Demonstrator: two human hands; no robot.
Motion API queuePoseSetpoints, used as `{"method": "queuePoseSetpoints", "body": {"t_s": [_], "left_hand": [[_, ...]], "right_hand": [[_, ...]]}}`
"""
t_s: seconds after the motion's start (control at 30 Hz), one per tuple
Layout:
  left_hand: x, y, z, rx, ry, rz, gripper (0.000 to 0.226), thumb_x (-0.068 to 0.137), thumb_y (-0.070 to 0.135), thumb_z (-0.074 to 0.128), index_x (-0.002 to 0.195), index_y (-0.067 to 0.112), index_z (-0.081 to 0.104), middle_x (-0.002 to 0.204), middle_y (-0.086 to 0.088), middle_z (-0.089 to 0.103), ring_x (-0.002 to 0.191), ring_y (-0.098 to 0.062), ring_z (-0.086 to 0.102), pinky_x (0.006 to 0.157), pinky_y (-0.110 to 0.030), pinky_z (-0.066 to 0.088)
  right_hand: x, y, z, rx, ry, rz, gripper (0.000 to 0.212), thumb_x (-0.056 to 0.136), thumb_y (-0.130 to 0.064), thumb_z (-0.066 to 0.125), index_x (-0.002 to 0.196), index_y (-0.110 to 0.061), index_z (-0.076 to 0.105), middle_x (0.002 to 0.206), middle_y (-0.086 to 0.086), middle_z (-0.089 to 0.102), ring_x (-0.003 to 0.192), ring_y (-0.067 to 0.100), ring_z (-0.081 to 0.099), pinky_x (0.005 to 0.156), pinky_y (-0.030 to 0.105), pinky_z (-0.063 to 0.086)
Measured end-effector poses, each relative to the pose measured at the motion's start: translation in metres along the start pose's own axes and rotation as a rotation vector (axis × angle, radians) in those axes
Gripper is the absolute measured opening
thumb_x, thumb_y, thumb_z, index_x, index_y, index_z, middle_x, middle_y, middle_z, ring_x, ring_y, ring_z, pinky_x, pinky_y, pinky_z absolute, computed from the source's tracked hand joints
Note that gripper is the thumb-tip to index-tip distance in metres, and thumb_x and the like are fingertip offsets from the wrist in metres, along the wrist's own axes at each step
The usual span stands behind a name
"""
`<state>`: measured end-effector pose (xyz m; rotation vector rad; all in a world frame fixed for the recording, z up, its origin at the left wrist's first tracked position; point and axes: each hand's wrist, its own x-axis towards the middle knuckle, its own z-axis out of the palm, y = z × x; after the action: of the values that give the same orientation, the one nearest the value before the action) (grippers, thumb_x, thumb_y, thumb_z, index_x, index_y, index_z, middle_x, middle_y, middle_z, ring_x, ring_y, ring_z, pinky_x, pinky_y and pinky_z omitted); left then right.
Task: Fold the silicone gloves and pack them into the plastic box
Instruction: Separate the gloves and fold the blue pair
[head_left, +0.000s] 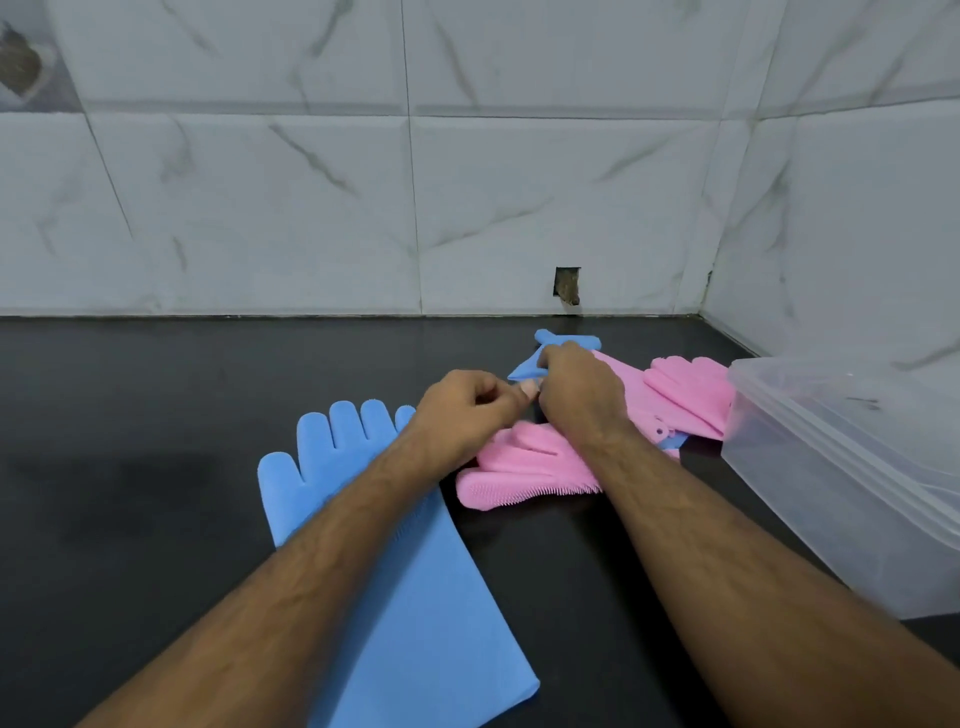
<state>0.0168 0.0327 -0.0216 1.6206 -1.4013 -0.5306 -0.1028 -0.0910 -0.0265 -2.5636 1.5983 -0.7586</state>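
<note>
While both hands (524, 400) pinch another, 1 blue glove (415, 571) lies fingers-away.

Both hands meet over the bench (156, 415): right grip (576, 387) pinches a blue glove (524, 370), left grip (467, 410) curled just beside it.

It looks like a home kitchen: a dark, glossy worktop (156, 493) runs into a corner of white marble-patterned wall tiles (260, 197), with a rough cut-out hole (567, 285) low in the tiling. Silicone washing-up gloves (415, 597) and a clear plastic box (852, 467) lie on it
</note>
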Motion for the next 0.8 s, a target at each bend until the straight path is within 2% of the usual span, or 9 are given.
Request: {"method": "queuePoseSetpoints", "body": {"t_s": [0.1,0.2,0.33,0.43,0.53,0.6,0.67,0.7,0.8], "left_hand": [[0.006,0.004,-0.007,-0.309,0.178,-0.084,0.045,0.099,0.049,0.06,0.093,0.007,0.072,0.08,-0.004,0.071,0.081,-0.013,0.069,0.088,-0.041,0.061],[0.01,0.008,-0.013,-0.438,0.281,-0.148,0.047,0.101,0.049,0.057,0.104,0.003,0.069,0.092,-0.006,0.068,0.09,-0.016,0.069,0.085,-0.036,0.062],[0.007,0.01,-0.022,-0.454,0.345,-0.194,0.042,0.102,0.057,0.047,0.103,0.017,0.061,0.101,0.003,0.06,0.101,-0.016,0.062,0.093,-0.037,0.059],[0.004,0.016,-0.029,-0.544,0.345,-0.18,0.058,0.102,0.067,0.032,0.123,0.021,0.062,0.118,0.001,0.068,0.115,-0.019,0.064,0.104,-0.042,0.053],[-0.002,0.019,-0.04,-0.625,0.356,-0.08,0.069,0.096,0.077,0.028,0.131,0.031,0.064,0.124,0.003,0.074,0.119,-0.011,0.066,0.108,-0.04,0.049],[-0.005,0.021,-0.047,-0.644,0.392,-0.056,0.067,0.093,0.079,0.036,0.124,0.03,0.07,0.114,0.004,0.078,0.108,-0.009,0.072,0.098,-0.033,0.053],[-0.006,0.024,-0.051,-0.674,0.448,-0.066,0.059,0.091,0.075,0.049,0.113,0.026,0.074,0.102,0.007,0.08,0.092,-0.008,0.075,0.082,-0.027,0.056],[-0.006,0.025,-0.053,-0.706,0.463,-0.085,0.057,0.091,0.073,0.055,0.111,0.024,0.075,0.1,0.007,0.079,0.091,-0.01,0.075,0.079,-0.028,0.056],[-0.005,0.027,-0.054,-0.91,0.403,-0.179,0.058,0.09,0.066,0.061,0.12,0.017,0.073,0.116,-0.006,0.078,0.111,-0.024,0.073,0.099,-0.043,0.055]], "right_hand": [[0.003,-0.002,-0.003,-0.028,0.103,-0.055,0.019,0.089,-0.005,0.056,0.101,-0.018,0.061,0.095,0.001,0.066,0.082,0.024,0.059,0.064,0.032,0.04],[0.002,-0.006,-0.012,0.054,0.262,-0.154,0.011,0.093,-0.007,0.056,0.1,-0.014,0.062,0.095,0.002,0.064,0.082,0.024,0.061,0.065,0.033,0.042],[-0.003,-0.027,-0.032,0.523,0.461,-0.279,0.01,0.099,-0.013,0.052,0.098,-0.014,0.061,0.095,-0.006,0.062,0.081,0.015,0.057,0.074,0.033,0.047],[-0.012,-0.05,-0.048,0.888,0.535,-0.408,0.009,0.1,-0.012,0.055,0.1,-0.013,0.065,0.095,-0.006,0.068,0.087,0.01,0.063,0.077,0.024,0.051],[-0.021,-0.067,-0.054,1.16,0.464,-0.438,0.011,0.103,-0.02,0.054,0.102,-0.019,0.064,0.095,-0.007,0.071,0.088,0.015,0.069,0.078,0.031,0.057],[-0.023,-0.071,-0.053,1.303,0.391,-0.416,0.011,0.104,-0.02,0.054,0.105,-0.016,0.064,0.096,-0.002,0.074,0.091,0.021,0.073,0.085,0.038,0.058],[-0.025,-0.069,-0.054,1.383,0.33,-0.37,0.013,0.104,-0.019,0.055,0.108,-0.011,0.064,0.098,-0.003,0.075,0.095,0.02,0.073,0.088,0.036,0.056],[-0.026,-0.068,-0.053,1.409,0.29,-0.35,0.014,0.104,-0.018,0.055,0.109,-0.009,0.064,0.1,-0.003,0.075,0.097,0.02,0.073,0.09,0.035,0.055],[-0.033,-0.065,-0.052,1.45,0.123,-0.326,0.024,0.104,-0.026,0.052,0.12,-0.012,0.062,0.113,0.005,0.072,0.109,0.029,0.067,0.098,0.049,0.051]]}}
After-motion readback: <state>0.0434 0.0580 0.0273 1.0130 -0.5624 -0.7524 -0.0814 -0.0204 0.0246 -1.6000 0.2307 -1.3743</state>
